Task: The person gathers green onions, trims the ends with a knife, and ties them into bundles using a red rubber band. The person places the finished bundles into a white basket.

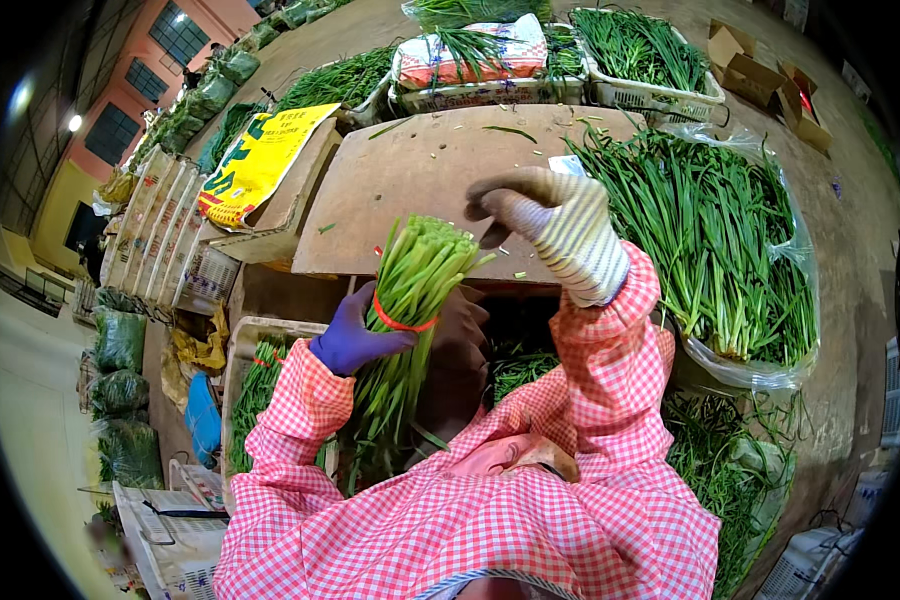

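Note:
My left hand (356, 334), in a purple glove, is wrapped around a bunch of green leafy stalks, likely garlic chives (427, 277). A red band (401, 322) circles the bunch just above my fingers. Its pale cut ends point up and away, while the leaves hang down toward my lap. My right hand (547, 221) wears a striped work glove with soiled fingers. It is raised over the worn board (420, 169), to the right of the cut ends and apart from them. Its fingers are bent and apart, with nothing visible in them.
To the right, a plastic-lined container holds loose chives (712, 247). More crates of greens (645, 60) line the board's far side. A yellow sack (266, 161) lies over a box at left. Beside my left arm is a crate (244, 352) with banded bunches.

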Action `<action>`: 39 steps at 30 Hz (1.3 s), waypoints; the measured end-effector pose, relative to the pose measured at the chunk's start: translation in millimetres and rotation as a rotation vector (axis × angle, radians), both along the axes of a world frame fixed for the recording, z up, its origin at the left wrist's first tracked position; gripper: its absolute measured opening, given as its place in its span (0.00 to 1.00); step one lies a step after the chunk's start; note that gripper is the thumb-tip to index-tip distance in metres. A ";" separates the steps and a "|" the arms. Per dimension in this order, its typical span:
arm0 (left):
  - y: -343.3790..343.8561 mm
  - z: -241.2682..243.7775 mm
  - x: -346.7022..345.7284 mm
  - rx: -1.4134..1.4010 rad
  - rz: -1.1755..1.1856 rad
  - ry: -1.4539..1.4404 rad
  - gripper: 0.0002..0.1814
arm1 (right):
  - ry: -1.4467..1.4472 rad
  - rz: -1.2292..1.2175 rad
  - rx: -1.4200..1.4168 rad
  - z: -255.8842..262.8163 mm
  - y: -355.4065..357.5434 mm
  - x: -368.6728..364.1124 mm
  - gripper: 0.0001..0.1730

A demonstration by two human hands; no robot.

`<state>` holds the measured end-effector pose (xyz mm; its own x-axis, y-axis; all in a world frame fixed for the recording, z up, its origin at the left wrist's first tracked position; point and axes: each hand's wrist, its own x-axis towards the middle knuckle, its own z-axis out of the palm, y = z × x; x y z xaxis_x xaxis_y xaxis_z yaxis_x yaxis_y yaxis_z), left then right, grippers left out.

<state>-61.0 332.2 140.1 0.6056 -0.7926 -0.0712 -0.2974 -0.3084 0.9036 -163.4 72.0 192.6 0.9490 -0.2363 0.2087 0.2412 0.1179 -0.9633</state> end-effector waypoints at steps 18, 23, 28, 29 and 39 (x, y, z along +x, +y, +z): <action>-17.2 -13.9 -24.4 0.092 0.021 -0.216 0.39 | 0.160 -0.081 -0.778 -67.1 0.9 9.1 0.19; -19.1 -21.4 -29.8 0.128 -0.004 -0.263 0.39 | 0.103 -0.113 -0.756 -80.8 2.4 3.4 0.12; -15.1 -32.3 -27.8 0.054 0.033 -0.388 0.35 | 0.184 -0.223 -0.379 -85.6 -14.4 -9.7 0.13; -15.1 -33.2 -27.4 0.064 0.039 -0.389 0.35 | 0.215 -0.229 -0.393 -80.3 -14.4 -11.6 0.15; -16.7 -32.8 -30.9 0.131 0.012 -0.496 0.37 | 0.072 -0.095 -0.450 -93.1 -4.8 -11.5 0.11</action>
<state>-92.0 315.5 107.3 0.6006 -0.7891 0.1288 -0.6765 -0.4157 0.6079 -174.9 67.2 99.5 0.9435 -0.2240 0.2444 0.1610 -0.3348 -0.9284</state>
